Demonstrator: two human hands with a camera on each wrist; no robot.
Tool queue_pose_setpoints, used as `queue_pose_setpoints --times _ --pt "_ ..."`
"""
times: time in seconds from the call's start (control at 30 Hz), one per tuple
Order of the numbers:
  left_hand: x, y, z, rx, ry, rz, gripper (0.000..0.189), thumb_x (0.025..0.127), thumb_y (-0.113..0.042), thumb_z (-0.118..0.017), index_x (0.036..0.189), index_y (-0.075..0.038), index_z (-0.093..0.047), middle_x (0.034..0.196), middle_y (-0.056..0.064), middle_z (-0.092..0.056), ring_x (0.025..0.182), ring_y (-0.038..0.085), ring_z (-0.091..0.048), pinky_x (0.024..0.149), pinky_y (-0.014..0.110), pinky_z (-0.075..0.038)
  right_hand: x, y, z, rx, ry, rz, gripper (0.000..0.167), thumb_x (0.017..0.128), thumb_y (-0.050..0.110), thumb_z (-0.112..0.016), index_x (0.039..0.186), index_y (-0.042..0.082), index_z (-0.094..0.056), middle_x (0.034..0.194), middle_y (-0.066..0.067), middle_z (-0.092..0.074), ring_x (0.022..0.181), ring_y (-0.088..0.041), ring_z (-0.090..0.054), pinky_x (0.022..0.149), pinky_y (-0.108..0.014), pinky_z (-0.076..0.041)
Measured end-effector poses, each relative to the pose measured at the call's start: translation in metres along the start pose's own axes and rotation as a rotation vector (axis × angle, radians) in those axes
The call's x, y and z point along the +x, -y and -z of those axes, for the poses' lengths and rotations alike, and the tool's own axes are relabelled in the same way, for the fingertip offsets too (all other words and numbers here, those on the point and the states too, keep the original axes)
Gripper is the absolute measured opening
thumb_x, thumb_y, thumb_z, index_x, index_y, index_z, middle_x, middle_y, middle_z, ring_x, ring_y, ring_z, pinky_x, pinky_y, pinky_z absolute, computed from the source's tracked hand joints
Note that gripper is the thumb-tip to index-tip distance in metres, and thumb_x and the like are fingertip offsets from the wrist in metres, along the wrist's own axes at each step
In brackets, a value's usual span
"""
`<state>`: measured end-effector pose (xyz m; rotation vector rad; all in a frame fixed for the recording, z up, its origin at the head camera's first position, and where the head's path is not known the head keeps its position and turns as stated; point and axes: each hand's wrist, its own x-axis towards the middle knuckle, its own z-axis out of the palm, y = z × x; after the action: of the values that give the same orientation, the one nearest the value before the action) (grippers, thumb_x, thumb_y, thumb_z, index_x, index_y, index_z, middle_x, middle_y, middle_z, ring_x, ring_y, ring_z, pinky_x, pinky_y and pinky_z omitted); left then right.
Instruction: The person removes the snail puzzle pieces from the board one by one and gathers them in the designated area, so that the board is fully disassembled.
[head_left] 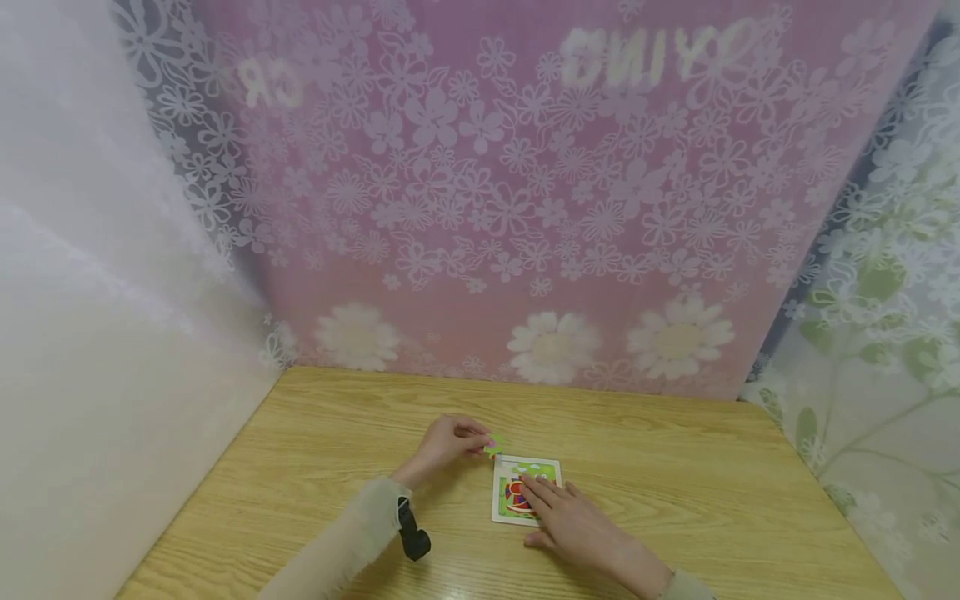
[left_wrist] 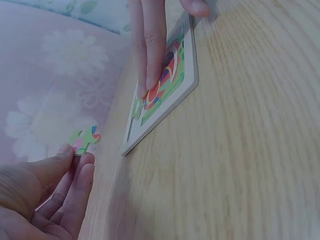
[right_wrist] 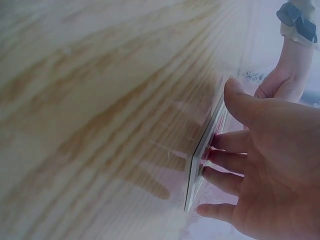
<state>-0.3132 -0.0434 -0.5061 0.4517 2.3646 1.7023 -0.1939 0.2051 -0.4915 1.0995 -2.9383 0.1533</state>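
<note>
My left hand [head_left: 450, 442] pinches a small green jigsaw piece [left_wrist: 85, 141] with pink, red and blue patches between thumb and fingers. It holds the piece just off the upper left corner of a white-framed jigsaw puzzle board [head_left: 494, 500]. My right hand [head_left: 577, 521] lies with straight fingers over the board's right side, fingertips on the colourful picture. Green, red, purple and yellow pieces fill much of the frame, and a pale bare area shows at its upper left. The right hand hides the board's lower right part.
The board lies flat on a wood-grain table [head_left: 360, 433]. Behind it rises a pink wall covering [head_left: 465, 208] with white flowers, and pale walls stand at the left and right. A black strap [head_left: 411, 529] circles the left wrist.
</note>
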Motion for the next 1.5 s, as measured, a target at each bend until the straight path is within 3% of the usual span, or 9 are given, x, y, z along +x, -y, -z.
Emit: queue_pose_setpoints --times 0.33,0.77,1.1,1.5 --pt "-0.002 0.004 0.024 -0.02 -0.053 0.043 0.025 0.093 -0.014 -0.075 0.11 0.004 -0.075 0.093 0.014 -0.077 0.082 0.03 -0.075 0.073 0.038 -0.062 0.0 0.0 0.0 0.0 0.01 0.001 0.074 0.1 0.052 -0.054 0.149 -0.002 -0.046 0.156 -0.017 -0.043 0.137 -0.039 -0.049 0.103 -0.063 -0.044" --pt "-0.001 0.017 0.064 -0.026 -0.165 0.087 0.021 0.094 -0.012 -0.074 0.109 0.003 -0.074 0.09 0.013 -0.077 0.08 0.026 -0.075 0.072 0.038 -0.062 0.001 -0.001 0.001 0.009 0.008 0.001 0.074 0.1 0.053 -0.054 0.149 -0.003 -0.047 0.156 -0.017 -0.043 0.137 -0.04 -0.048 0.104 -0.063 -0.043" --pt "-0.012 0.019 0.099 -0.025 -0.204 0.118 0.03 0.095 -0.011 -0.072 0.118 0.009 -0.069 0.095 0.017 -0.076 0.088 0.035 -0.074 0.079 0.044 -0.061 0.0 -0.002 -0.002 0.04 -0.022 0.001 0.07 0.102 0.05 -0.053 0.148 -0.003 -0.048 0.155 -0.017 -0.045 0.136 -0.04 -0.049 0.104 -0.064 -0.042" --pt "-0.026 0.036 0.137 0.029 -0.277 0.131 0.031 0.097 -0.014 -0.071 0.119 0.007 -0.069 0.096 0.014 -0.075 0.087 0.03 -0.074 0.078 0.039 -0.062 0.001 -0.001 -0.003 0.043 -0.034 -0.001 0.068 0.103 0.049 -0.052 0.148 -0.002 -0.048 0.155 -0.016 -0.045 0.137 -0.038 -0.049 0.106 -0.061 -0.043"
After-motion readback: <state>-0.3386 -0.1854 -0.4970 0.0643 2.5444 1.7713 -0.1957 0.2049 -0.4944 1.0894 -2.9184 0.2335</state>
